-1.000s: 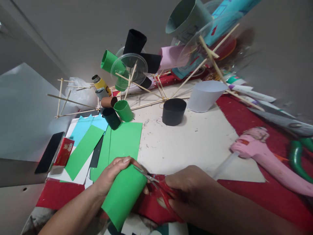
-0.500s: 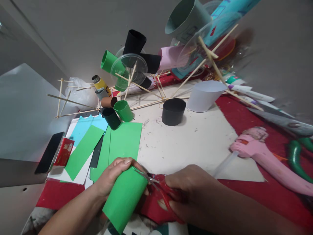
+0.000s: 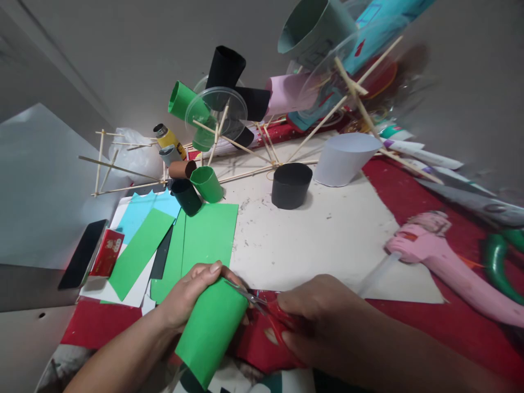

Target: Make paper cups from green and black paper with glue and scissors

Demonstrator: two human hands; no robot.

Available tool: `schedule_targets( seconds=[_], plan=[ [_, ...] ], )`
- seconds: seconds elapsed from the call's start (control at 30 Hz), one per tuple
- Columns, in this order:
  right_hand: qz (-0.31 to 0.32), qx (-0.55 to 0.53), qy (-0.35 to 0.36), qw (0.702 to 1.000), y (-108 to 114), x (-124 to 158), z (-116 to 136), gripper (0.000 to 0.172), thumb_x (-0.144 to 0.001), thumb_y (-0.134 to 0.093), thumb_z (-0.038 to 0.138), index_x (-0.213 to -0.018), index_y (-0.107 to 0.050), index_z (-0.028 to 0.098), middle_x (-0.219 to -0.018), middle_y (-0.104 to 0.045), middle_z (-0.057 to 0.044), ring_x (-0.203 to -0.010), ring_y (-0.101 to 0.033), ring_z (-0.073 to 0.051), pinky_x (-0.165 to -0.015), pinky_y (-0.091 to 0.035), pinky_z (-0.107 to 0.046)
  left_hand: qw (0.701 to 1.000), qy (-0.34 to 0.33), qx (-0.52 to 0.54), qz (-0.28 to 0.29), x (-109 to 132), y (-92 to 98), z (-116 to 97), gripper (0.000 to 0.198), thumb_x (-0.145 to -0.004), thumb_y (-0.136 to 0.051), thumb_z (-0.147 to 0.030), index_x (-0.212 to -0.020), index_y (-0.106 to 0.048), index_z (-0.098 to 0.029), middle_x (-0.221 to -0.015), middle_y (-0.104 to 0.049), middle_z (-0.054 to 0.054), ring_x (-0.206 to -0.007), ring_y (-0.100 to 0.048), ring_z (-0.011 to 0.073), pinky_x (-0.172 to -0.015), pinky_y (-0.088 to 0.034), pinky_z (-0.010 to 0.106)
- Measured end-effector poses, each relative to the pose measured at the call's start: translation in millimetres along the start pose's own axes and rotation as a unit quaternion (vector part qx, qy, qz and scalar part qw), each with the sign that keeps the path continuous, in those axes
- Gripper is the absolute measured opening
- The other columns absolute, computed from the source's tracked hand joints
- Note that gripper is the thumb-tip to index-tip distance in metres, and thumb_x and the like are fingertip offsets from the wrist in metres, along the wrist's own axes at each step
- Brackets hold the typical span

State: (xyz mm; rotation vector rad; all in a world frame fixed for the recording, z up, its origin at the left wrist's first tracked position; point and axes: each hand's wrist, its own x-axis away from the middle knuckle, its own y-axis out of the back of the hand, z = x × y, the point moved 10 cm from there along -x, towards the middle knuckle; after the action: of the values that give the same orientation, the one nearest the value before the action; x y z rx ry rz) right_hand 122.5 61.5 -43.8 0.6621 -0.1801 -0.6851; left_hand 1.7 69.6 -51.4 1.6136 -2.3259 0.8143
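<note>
My left hand (image 3: 198, 292) is closed around a green paper tube (image 3: 213, 333), which tilts down toward me. In my right hand (image 3: 315, 311) is a pair of red-handled scissors (image 3: 278, 325), my fingers in its loops. Its narrow metal blades lie at the tube's upper rim, close to my left fingertips; one blade shows over the green paper and the other is partly hidden. Green paper sheets (image 3: 210, 232) lie just beyond my left hand.
A black paper tube (image 3: 291, 185) and a white paper tube (image 3: 346, 158) stand on the white board (image 3: 282, 245). Behind them is a wheel of paper tubes and clear discs (image 3: 216, 117) on sticks. A pink glue gun (image 3: 446, 262) lies at right. At left are a phone (image 3: 84, 254) and a red box (image 3: 107, 254).
The green tube's lower end has shifted slightly to the right. Both hands stay almost in place, and the scissors remain at the rim.
</note>
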Motion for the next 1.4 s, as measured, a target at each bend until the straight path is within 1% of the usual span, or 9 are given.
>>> schedule_targets(
  seconds=[0.2,0.37,0.47,0.6,0.67,0.8,0.93,1.1,1.4],
  plan=[
    [-0.008,0.049,-0.010,0.999,0.8,0.5,-2.1,0.020,-0.074,-0.054,0.013,-0.061,-0.041,0.019,-0.054,-0.038,0.007,-0.050,-0.034,-0.008,-0.052,-0.018,-0.026,1.000,0.014,0.025,0.006,-1.1,3.2,7.9,0.053,-0.089,-0.054,-0.055,-0.084,-0.074,-0.007,-0.070,-0.075,0.018,-0.063,-0.072,0.0242,-0.061,-0.054,0.030],
    [-0.036,0.044,0.004,0.998,7.5,-2.7,2.0,0.021,-0.075,-0.052,0.011,-0.062,-0.038,0.019,-0.054,-0.036,0.008,-0.050,-0.031,-0.008,-0.052,-0.019,-0.026,0.990,0.033,0.133,0.031,-2.1,-3.7,7.3,0.054,-0.086,-0.054,-0.060,-0.089,-0.073,-0.009,-0.079,-0.076,0.016,-0.072,-0.073,0.0271,-0.067,-0.055,0.033],
    [-0.053,0.036,0.001,0.998,12.9,-5.9,3.1,0.024,-0.073,-0.052,0.011,-0.060,-0.033,0.019,-0.052,-0.034,0.008,-0.048,-0.029,-0.007,-0.049,-0.016,-0.027,0.982,0.029,0.186,0.026,-2.0,-0.7,2.5,0.043,-0.084,-0.062,-0.051,-0.090,-0.073,-0.010,-0.081,-0.076,0.013,-0.067,-0.072,0.0244,-0.060,-0.054,0.030],
    [-0.052,0.039,-0.072,0.995,15.8,-8.8,-7.7,0.030,-0.069,-0.053,0.016,-0.055,-0.027,0.019,-0.047,-0.026,0.008,-0.044,-0.023,-0.007,-0.046,-0.011,-0.028,0.969,0.027,0.243,-0.019,-2.6,17.3,4.9,0.027,-0.079,-0.071,-0.038,-0.091,-0.072,-0.013,-0.084,-0.077,0.008,-0.079,-0.072,0.0253,-0.072,-0.056,0.033],
    [-0.047,0.038,-0.098,0.993,16.0,-9.9,-10.6,0.030,-0.068,-0.053,0.017,-0.054,-0.026,0.018,-0.046,-0.025,0.008,-0.044,-0.022,-0.007,-0.047,-0.011,-0.028,0.969,0.024,0.247,0.010,-5.1,17.8,7.4,0.030,-0.080,-0.070,-0.040,-0.095,-0.070,-0.015,-0.087,-0.077,0.009,-0.083,-0.073,0.0281,-0.067,-0.056,0.033],
    [-0.041,0.034,-0.115,0.992,13.5,-10.6,-12.5,0.028,-0.068,-0.052,0.019,-0.054,-0.028,0.019,-0.048,-0.027,0.007,-0.047,-0.023,-0.008,-0.048,-0.013,-0.029,0.972,0.001,0.223,0.078,-9.9,14.6,10.4,0.035,-0.084,-0.064,-0.047,-0.097,-0.067,-0.015,-0.090,-0.077,0.013,-0.067,-0.073,0.0271,-0.052,-0.053,0.031],
    [-0.046,-0.018,-0.123,0.991,9.0,-5.8,-18.4,0.027,-0.072,-0.054,0.018,-0.056,-0.032,0.019,-0.049,-0.031,0.008,-0.048,-0.026,-0.008,-0.047,-0.016,-0.027,0.971,-0.023,0.233,0.041,-11.2,24.7,12.7,0.026,-0.083,-0.065,-0.043,-0.089,-0.067,-0.018,-0.087,-0.076,0.009,-0.078,-0.074,0.0290,-0.062,-0.056,0.034],
    [-0.014,-0.108,-0.138,0.984,0.4,-1.9,-21.6,0.026,-0.076,-0.055,0.017,-0.058,-0.037,0.020,-0.052,-0.035,0.008,-0.051,-0.030,-0.008,-0.046,-0.021,-0.023,0.964,-0.030,0.264,0.026,-8.6,20.0,8.7,0.023,-0.081,-0.070,-0.036,-0.090,-0.068,-0.016,-0.085,-0.074,0.006,-0.083,-0.073,0.0258,-0.079,-0.056,0.037],
    [-0.016,-0.031,-0.108,0.994,0.8,-6.4,-12.9,0.023,-0.075,-0.055,0.018,-0.058,-0.039,0.019,-0.052,-0.041,0.007,-0.049,-0.031,-0.007,-0.046,-0.021,-0.022,0.990,-0.076,0.092,-0.077,1.5,22.1,-13.4,0.022,-0.078,-0.070,-0.036,-0.081,-0.074,-0.015,-0.072,-0.067,0.002,-0.067,-0.060,0.0158,-0.071,-0.047,0.026]
  ],
)
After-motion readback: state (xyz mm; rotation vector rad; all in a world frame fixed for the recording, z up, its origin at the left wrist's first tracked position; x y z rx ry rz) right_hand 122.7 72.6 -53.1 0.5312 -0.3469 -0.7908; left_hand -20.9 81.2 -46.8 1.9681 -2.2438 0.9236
